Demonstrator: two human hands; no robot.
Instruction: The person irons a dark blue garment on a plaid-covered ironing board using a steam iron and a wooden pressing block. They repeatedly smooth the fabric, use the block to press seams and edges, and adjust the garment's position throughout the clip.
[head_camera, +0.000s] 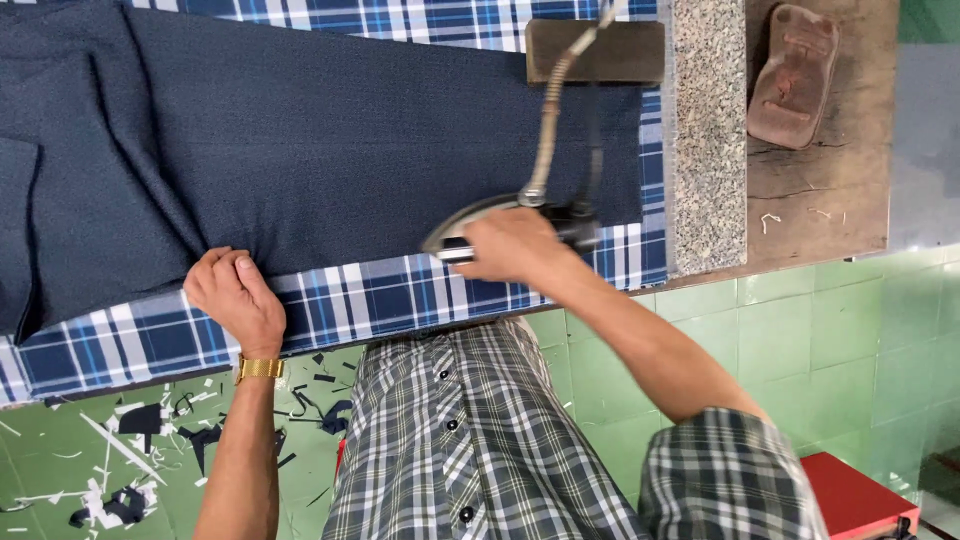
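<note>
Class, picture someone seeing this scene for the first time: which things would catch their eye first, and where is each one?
First, the dark navy fabric spread across the blue plaid ironing table. Next, the right hand gripping a steam iron at the cloth's near edge, while the left hand pins the fabric down. Cloth scraps litter the green floor at lower left.

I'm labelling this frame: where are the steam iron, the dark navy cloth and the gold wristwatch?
Steam iron (470, 228), head view: its soleplate edge.
Dark navy cloth (330, 140), head view: flat middle.
Gold wristwatch (259, 368), head view: band.
</note>
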